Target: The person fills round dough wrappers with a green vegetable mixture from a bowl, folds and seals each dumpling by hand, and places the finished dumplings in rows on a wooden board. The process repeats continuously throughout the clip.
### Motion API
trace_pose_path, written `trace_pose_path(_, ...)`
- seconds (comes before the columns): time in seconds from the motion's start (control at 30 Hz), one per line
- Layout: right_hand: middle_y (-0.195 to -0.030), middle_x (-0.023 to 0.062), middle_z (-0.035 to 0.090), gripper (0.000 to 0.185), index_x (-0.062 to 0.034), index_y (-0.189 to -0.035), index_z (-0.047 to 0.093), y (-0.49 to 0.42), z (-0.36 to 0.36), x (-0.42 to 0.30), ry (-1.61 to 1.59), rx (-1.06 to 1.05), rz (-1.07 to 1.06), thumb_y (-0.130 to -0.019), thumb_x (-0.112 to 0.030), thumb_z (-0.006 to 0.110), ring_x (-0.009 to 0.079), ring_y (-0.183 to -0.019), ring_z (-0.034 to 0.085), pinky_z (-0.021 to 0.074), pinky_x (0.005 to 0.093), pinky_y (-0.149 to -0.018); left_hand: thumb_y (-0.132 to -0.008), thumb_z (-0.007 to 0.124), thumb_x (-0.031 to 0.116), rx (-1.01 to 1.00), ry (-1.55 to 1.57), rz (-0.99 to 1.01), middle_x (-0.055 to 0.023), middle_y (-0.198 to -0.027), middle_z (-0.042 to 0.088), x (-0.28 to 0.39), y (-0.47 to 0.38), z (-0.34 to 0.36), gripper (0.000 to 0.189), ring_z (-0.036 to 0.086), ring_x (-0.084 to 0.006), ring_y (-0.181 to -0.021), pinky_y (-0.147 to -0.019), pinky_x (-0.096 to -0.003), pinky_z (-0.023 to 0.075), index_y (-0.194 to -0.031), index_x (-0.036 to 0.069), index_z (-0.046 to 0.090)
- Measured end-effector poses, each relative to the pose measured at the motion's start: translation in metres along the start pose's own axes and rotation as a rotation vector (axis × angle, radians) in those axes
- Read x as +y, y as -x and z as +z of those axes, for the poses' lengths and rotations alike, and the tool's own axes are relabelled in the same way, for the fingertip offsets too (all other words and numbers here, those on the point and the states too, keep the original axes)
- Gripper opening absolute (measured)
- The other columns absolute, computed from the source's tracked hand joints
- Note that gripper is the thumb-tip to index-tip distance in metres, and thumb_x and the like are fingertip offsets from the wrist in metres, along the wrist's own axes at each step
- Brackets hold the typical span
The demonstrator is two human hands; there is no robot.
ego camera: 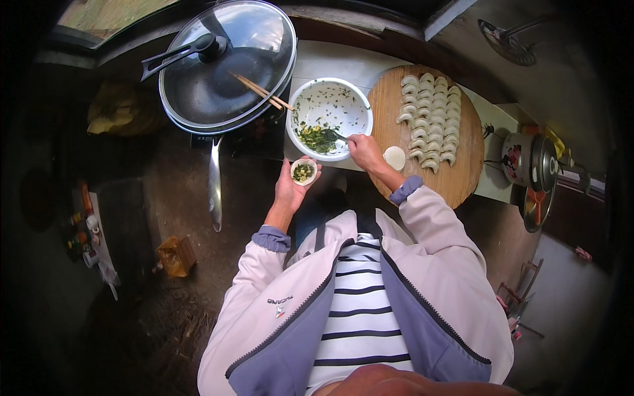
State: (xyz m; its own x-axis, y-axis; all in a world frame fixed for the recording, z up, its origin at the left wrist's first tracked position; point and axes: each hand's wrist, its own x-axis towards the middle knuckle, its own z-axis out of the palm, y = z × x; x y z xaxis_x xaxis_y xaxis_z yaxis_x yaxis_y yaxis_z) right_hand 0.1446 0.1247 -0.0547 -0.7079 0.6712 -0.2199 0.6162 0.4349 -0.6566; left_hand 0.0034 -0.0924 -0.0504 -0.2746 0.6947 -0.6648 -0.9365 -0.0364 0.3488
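Note:
On the palm and fingers of my left hand rests a round dough wrapper with green and yellow filling heaped on it. My right hand grips a spoon, whose dark end dips into the chopped greens and yellow bits at the near left of a white bowl. More green flecks cling to the bowl's wall. Beside my right wrist, a bare dough wrapper lies on a round wooden board. Rows of folded dumplings cover the board's middle.
Left of the bowl stands a pan under a glass lid, its metal handle jutting towards me. Wooden chopsticks reach from the lid to the bowl. A flower-patterned pot sits right of the board. A cardboard box is on the floor.

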Motion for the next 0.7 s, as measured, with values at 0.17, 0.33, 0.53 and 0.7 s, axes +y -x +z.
trace_pose_path(0.17,-0.087,0.0299,0.07,0.027,0.0006,-0.098,0.075,0.019,0.016,-0.009,-0.035,0.085,0.063,-0.096,-0.016,0.053,0.0485,-0.083,0.07,0.0559,0.0571,-0.079,-0.113,0.029,0.05,-0.008,-0.018,0.014,-0.0217,-0.134,0.063,0.004,0.003,0.003,0.063,0.065,-0.0371,-0.122,-0.104,-0.0474,0.0562,-0.138,-0.004,0.053)
trace_pose_path(0.33,-0.075,0.0268,0.07,0.022,-0.0037,-0.105,0.069,0.038,0.033,-0.027,0.157,0.117,0.11,-0.097,-0.018,0.056,0.0471,-0.072,0.071,0.0563,0.0606,-0.066,-0.113,0.03,0.049,-0.031,0.013,0.004,-0.0256,-0.138,0.06,0.002,0.001,-0.003,0.064,0.063,-0.0414,-0.124,-0.105,-0.0494,0.0558,-0.138,-0.006,0.051)
trace_pose_path(0.53,-0.07,0.0272,0.068,0.017,-0.0019,-0.103,0.065,0.043,0.043,-0.03,0.103,0.2,0.068,-0.096,-0.015,0.056,0.0466,-0.066,0.07,0.0562,0.0581,-0.061,-0.113,0.033,0.05,-0.023,-0.027,-0.029,-0.0237,-0.134,0.062,0.004,0.002,-0.005,0.063,0.062,-0.0412,-0.125,-0.106,-0.0503,0.0548,-0.138,-0.005,0.051)
trace_pose_path(0.7,-0.069,0.0278,0.067,0.022,-0.0008,-0.109,0.067,0.046,0.047,-0.027,0.057,0.229,0.083,-0.097,-0.015,0.055,0.0465,-0.065,0.07,0.0551,0.0576,-0.061,-0.113,0.032,0.047,-0.031,-0.065,-0.053,-0.0237,-0.134,0.062,0.006,-0.001,0.006,0.06,0.063,-0.0411,-0.124,-0.106,-0.05,0.055,-0.138,-0.005,0.051)
